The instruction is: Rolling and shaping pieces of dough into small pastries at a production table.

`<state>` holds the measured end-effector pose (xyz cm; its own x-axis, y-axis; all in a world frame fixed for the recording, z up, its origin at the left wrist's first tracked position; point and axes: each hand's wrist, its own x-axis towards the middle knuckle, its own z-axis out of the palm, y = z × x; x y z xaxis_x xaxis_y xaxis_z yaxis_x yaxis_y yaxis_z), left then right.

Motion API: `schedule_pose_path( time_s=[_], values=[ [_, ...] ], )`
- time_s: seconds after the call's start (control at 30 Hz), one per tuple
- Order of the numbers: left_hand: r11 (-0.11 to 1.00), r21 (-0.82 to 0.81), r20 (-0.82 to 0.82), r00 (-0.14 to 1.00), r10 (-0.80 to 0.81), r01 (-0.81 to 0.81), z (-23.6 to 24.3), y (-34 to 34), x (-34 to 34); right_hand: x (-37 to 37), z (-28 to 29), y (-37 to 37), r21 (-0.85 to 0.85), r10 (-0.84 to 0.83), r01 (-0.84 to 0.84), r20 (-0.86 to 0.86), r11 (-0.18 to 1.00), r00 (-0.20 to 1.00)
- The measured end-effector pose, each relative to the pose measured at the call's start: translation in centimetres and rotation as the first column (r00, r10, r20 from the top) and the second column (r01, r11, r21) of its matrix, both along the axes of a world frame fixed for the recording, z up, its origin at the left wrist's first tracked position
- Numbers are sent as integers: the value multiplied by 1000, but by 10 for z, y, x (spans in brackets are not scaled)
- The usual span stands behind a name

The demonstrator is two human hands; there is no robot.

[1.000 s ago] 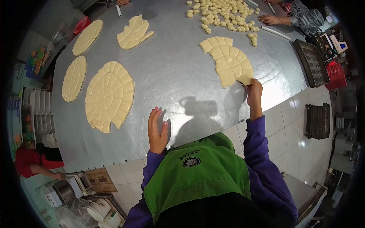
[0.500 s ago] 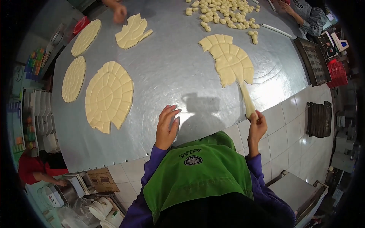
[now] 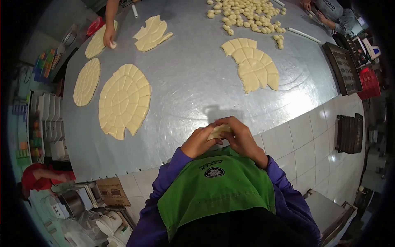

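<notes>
We pinch a small, pale-yellow piece of soft dough (image 3: 219, 131) between our left bare hand (image 3: 200, 141) and right bare hand (image 3: 242, 138), both touching it, by the grey metal table (image 3: 185, 90)'s near edge; curled fingers hide its long axis.

A pale tiled floor (image 3: 308, 144) runs beside the broad metal table (image 3: 185, 82) — bright light glares off both. White shelves (image 3: 51, 107) stand beyond the table's left edge.
</notes>
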<state>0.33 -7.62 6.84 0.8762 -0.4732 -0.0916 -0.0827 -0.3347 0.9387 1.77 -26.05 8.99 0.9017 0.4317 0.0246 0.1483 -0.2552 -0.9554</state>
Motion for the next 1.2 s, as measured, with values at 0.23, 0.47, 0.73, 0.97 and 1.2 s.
schedule_pose_path(
  time_s=[0.23, 0.47, 0.73, 0.97, 1.2],
  values=[
    [992, -103, -114, 992, 61, -73, -3, 17, -19, -3, -7, 19, -140, 310, -281, 267, 949, 912],
    [977, -157, -266, 959, 97, -143, -7, 29, -24, 8, -4, 24, -519, 511, -265, 419, 813, 750],
    [333, -934, -226, 934, -276, -128, 23, 42, -29, 23, 13, 28, 902, 408, -117, -69, 415, 910],
    [840, 422, 269, 932, 243, -341, -32, 91, -58, 24, -51, -43, -314, 187, -94, 280, 945, 942],
    [512, 540, 604, 731, 318, -668, -81, 65, 38, 82, -93, 58, -362, 172, 64, 582, 930, 795]
  ],
)
